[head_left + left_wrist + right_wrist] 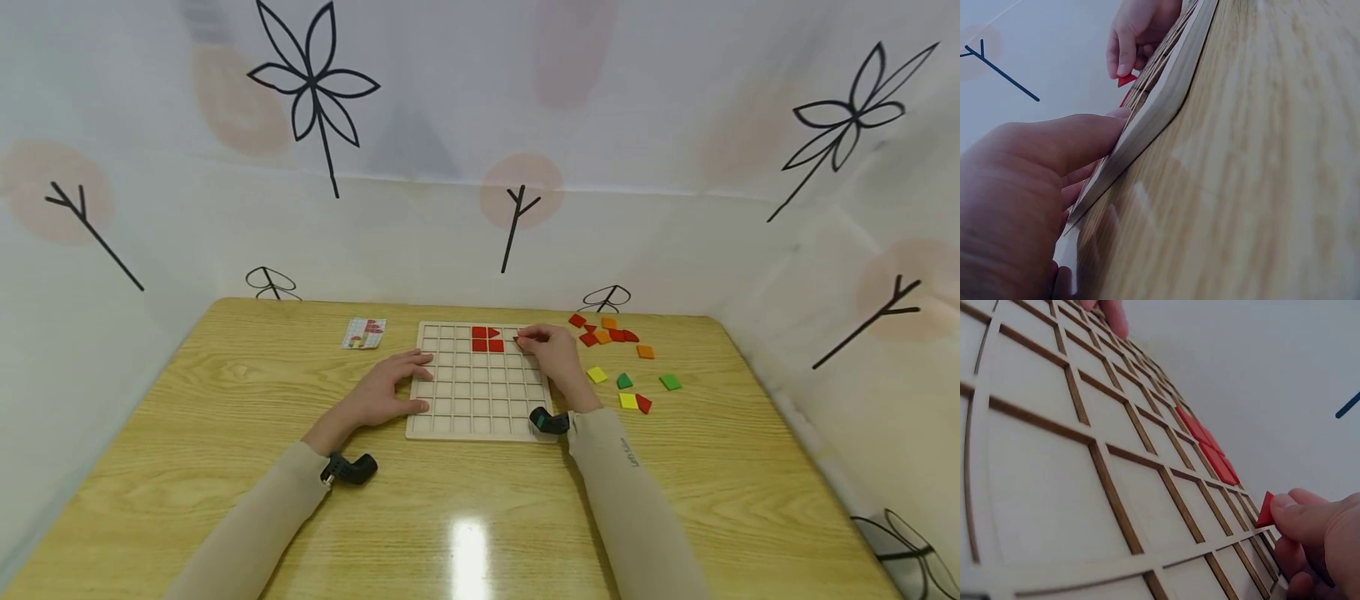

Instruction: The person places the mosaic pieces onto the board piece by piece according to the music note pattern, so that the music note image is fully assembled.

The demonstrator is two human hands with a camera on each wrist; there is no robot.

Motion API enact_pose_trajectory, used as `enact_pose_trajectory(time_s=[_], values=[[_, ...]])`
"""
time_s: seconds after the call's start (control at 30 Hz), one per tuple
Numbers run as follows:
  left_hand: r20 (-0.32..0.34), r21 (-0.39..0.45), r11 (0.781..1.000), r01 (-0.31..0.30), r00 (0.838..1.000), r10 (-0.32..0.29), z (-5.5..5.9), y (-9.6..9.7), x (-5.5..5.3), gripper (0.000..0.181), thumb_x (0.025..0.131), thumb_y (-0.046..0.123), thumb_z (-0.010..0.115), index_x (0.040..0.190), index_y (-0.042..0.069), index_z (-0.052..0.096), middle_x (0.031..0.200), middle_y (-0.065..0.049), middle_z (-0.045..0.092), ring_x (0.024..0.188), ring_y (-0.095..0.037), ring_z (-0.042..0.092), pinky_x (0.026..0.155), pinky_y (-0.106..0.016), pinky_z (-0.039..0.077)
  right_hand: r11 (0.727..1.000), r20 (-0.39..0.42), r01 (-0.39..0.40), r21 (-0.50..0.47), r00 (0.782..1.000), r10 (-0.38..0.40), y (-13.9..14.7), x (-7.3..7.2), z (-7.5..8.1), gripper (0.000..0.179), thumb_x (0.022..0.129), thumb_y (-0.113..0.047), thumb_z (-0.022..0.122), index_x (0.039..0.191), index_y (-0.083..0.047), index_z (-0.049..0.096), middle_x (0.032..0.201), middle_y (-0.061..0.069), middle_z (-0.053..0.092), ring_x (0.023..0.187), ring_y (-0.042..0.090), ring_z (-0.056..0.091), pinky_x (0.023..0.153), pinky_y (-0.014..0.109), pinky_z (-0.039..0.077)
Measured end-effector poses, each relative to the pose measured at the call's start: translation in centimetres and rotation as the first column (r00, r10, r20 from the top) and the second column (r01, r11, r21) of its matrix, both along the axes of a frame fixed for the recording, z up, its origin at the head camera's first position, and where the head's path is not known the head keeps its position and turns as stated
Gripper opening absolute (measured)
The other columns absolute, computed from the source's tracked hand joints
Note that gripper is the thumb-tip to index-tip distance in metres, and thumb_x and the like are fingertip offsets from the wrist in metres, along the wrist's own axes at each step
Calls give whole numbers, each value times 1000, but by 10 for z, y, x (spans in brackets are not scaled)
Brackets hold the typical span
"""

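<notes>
A wooden grid board lies on the table, its square cells framed by raised strips. My right hand pinches a small red triangular tile between thumb and finger, close over cells near the board's far right corner. Left of it, three red square tiles and a red triangle tile sit in cells at the far rows. My left hand rests at the board's left edge, fingers spread and loosely bent, with the thumb against the rim in the left wrist view.
A small printed card with a coloured grid pattern lies beyond the left hand. Right of the board are scattered loose tiles: red and orange ones at the back, yellow and green ones nearer. A patterned cloth stands behind the table.
</notes>
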State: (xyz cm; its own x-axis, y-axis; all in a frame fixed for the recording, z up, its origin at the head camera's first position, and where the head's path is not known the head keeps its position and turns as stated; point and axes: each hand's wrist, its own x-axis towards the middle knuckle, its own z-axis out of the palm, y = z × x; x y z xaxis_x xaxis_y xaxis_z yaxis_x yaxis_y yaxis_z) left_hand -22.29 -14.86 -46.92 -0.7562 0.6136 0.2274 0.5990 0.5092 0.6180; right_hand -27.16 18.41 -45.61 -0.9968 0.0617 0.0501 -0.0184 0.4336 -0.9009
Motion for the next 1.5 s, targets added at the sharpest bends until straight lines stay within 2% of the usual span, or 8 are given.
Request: enact_pose_trajectory(time_s=[0.17,0.43,0.9,1.5], values=[[-3,8,1000,0,1000,0,1,-1,1,39,88,30,77,120,11,67,152,-8,45,146,-30,30,116,-54,25,1000,7,10,-12,1000,-10,-3,-1,-3,15,92,-17,74,101,-6,76,109,10,70,100,25,60,85,35,49],[0,8,1000,-2,1000,2,0,-1,0,39,88,30,77,121,10,67,152,-7,45,146,-30,30,116,-54,25,995,-7,1,100,1000,-1,-5,1,-3,16,92,-18,74,102,-6,76,106,10,70,97,26,61,82,36,48],[-11,14,1000,10,1000,-10,-4,-2,-2,38,88,30,77,120,12,67,153,-7,45,146,-29,30,116,-54,25,993,60,-89,82,995,84,1,5,0,17,95,-12,70,110,-7,75,113,10,68,100,27,60,88,39,50],[-11,21,1000,19,1000,-19,-2,0,-2,38,88,29,77,119,10,67,153,-8,45,146,-31,30,116,-54,24,987,85,-93,130,993,83,-2,2,3,18,95,-13,70,111,-7,76,119,11,66,102,28,58,88,40,49]])
